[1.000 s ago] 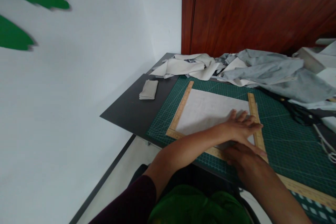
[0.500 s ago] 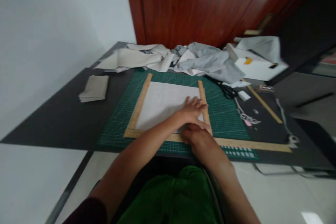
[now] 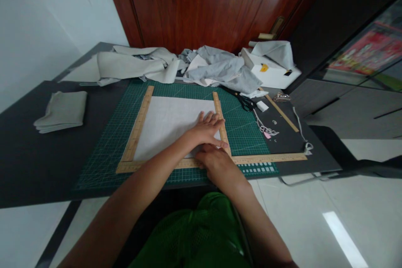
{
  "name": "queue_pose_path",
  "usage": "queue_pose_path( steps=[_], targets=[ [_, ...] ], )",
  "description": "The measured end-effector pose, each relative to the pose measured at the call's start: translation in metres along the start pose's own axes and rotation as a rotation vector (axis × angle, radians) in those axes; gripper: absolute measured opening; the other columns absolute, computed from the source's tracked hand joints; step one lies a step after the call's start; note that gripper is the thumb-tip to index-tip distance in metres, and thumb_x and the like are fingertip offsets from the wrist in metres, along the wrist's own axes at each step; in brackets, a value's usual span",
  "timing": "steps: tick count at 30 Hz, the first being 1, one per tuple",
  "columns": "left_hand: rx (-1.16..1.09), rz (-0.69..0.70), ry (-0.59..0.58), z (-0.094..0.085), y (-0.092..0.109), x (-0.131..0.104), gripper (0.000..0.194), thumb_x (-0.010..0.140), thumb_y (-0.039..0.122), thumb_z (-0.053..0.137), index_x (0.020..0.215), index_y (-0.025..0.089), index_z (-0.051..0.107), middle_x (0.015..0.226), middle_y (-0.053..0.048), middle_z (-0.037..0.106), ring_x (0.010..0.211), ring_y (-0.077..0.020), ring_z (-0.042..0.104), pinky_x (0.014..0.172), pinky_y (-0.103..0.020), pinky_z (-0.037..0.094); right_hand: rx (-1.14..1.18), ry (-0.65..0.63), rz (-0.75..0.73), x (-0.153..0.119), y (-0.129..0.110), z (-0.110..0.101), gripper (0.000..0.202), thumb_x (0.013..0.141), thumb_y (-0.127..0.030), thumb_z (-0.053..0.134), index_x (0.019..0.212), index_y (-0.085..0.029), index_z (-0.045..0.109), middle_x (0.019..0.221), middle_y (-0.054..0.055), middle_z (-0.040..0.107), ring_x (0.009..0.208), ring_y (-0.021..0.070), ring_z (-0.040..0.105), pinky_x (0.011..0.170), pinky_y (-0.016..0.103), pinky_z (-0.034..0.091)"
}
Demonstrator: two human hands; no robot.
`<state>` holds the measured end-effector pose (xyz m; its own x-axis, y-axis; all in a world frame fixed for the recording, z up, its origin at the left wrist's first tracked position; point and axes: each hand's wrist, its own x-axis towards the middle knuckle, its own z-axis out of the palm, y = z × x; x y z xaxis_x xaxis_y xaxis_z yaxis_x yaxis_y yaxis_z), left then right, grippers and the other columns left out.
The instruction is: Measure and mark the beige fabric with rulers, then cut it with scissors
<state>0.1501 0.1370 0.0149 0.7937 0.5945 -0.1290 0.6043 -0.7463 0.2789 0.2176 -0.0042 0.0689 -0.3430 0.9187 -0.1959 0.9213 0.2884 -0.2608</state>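
A white cloth sheet [image 3: 169, 119] lies flat on the green cutting mat [image 3: 243, 134]. Wooden rulers frame three of its sides: a left ruler [image 3: 140, 123], a right ruler [image 3: 217, 102] and a long front ruler [image 3: 266, 158]. My left hand [image 3: 205, 129] reaches across the cloth, fingers spread flat on its right edge and the right ruler. Just in front of it, my right hand [image 3: 216, 161] rests over the front ruler close to the corner, its fingers curled. Whatever those fingers may hold is hidden beneath the hand.
Folded cloths [image 3: 64, 109] are stacked at left on the dark table [image 3: 103, 142]. Crumpled fabric [image 3: 220, 69] and a white box [image 3: 270, 71] line the back. Black scissors [image 3: 245, 101], white cord [image 3: 265, 129] and another wooden strip [image 3: 281, 113] lie right.
The camera view has turned to the right, so the table sits further left in the picture. Both hands keep nearly the same place on the cloth and rulers.
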Motion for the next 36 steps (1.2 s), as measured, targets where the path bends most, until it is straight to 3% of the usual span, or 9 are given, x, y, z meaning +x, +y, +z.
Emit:
queue_pose_path(
  steps=[5, 10, 14, 17, 20, 22, 27, 31, 36],
  targets=[
    [-0.068, 0.005, 0.067, 0.001, 0.001, -0.003, 0.107, 0.078, 0.076, 0.075, 0.164, 0.028, 0.035, 0.175, -0.012, 0.023, 0.163, -0.0417, 0.006, 0.129, -0.059, 0.002, -0.015, -0.007, 0.005, 0.002, 0.004, 0.009, 0.036, 0.091, 0.003, 0.046, 0.101, -0.015, 0.076, 0.112, 0.013, 0.069, 0.107, 0.0247, 0.063, 0.092, 0.039, 0.049],
    [-0.028, 0.040, 0.027, 0.002, -0.002, -0.011, 0.104, 0.087, 0.078, 0.062, 0.167, 0.023, 0.025, 0.177, -0.014, 0.014, 0.164, -0.0372, -0.001, 0.129, -0.059, -0.001, 0.005, -0.064, 0.034, 0.007, 0.006, 0.021, 0.039, 0.088, 0.000, 0.047, 0.105, -0.019, 0.077, 0.117, 0.014, 0.071, 0.109, 0.0268, 0.065, 0.091, 0.038, 0.047],
    [-0.079, 0.017, 0.069, -0.004, -0.009, -0.015, 0.100, 0.090, 0.081, 0.053, 0.165, 0.019, 0.029, 0.176, -0.016, 0.014, 0.163, -0.0391, 0.003, 0.129, -0.058, 0.012, -0.013, -0.096, 0.064, 0.009, 0.005, 0.024, 0.041, 0.088, 0.000, 0.046, 0.103, -0.021, 0.077, 0.114, 0.013, 0.072, 0.111, 0.0291, 0.066, 0.087, 0.037, 0.045],
    [-0.011, -0.153, 0.184, -0.021, -0.020, -0.022, 0.087, 0.095, 0.073, 0.055, 0.161, 0.020, 0.037, 0.172, -0.015, 0.030, 0.162, -0.0376, 0.017, 0.127, -0.054, 0.021, -0.002, -0.105, 0.060, 0.009, 0.004, 0.025, 0.043, 0.087, 0.003, 0.043, 0.099, -0.021, 0.076, 0.111, 0.011, 0.072, 0.109, 0.0260, 0.068, 0.083, 0.034, 0.043],
    [0.103, -0.517, 0.334, -0.045, -0.040, -0.035, 0.072, 0.095, 0.059, 0.065, 0.155, 0.023, 0.046, 0.166, -0.013, 0.043, 0.158, -0.0358, 0.027, 0.126, -0.051, 0.025, 0.018, -0.099, 0.060, 0.010, 0.007, 0.031, 0.041, 0.086, 0.002, 0.045, 0.098, -0.023, 0.076, 0.111, 0.009, 0.072, 0.106, 0.0243, 0.068, 0.081, 0.033, 0.042],
    [0.134, -0.721, 0.403, -0.059, -0.057, -0.047, 0.065, 0.098, 0.046, 0.064, 0.153, 0.017, 0.047, 0.162, -0.019, 0.046, 0.154, -0.0379, 0.032, 0.122, -0.052, 0.031, 0.022, -0.070, 0.060, 0.010, 0.009, 0.034, 0.042, 0.087, 0.002, 0.044, 0.099, -0.024, 0.076, 0.112, 0.009, 0.071, 0.106, 0.0244, 0.068, 0.082, 0.033, 0.042],
    [0.089, -1.079, 0.413, -0.076, -0.110, -0.081, 0.050, 0.098, 0.034, 0.061, 0.144, 0.015, 0.054, 0.147, -0.025, 0.057, 0.139, -0.0394, 0.051, 0.104, -0.048, 0.047, 0.035, -0.083, 0.035, 0.010, 0.011, 0.035, 0.047, 0.085, 0.004, 0.040, 0.100, -0.024, 0.075, 0.113, 0.009, 0.071, 0.111, 0.0254, 0.067, 0.085, 0.035, 0.043],
    [0.045, -1.182, 0.389, -0.074, -0.138, -0.095, 0.042, 0.094, 0.037, 0.065, 0.134, 0.026, 0.064, 0.142, -0.017, 0.062, 0.136, -0.0372, 0.053, 0.103, -0.047, 0.047, 0.043, -0.084, 0.051, 0.011, 0.008, 0.032, 0.047, 0.085, 0.005, 0.040, 0.098, -0.024, 0.075, 0.113, 0.008, 0.071, 0.113, 0.0250, 0.067, 0.086, 0.035, 0.042],
    [0.085, -1.173, 0.449, -0.067, -0.141, -0.092, 0.035, 0.098, 0.028, 0.053, 0.127, 0.018, 0.069, 0.143, -0.018, 0.059, 0.136, -0.0348, 0.050, 0.104, -0.043, 0.046, 0.046, -0.045, 0.042, 0.010, 0.011, 0.038, 0.046, 0.086, 0.004, 0.043, 0.100, -0.025, 0.075, 0.114, 0.008, 0.072, 0.114, 0.0240, 0.066, 0.086, 0.032, 0.042]
  ],
)
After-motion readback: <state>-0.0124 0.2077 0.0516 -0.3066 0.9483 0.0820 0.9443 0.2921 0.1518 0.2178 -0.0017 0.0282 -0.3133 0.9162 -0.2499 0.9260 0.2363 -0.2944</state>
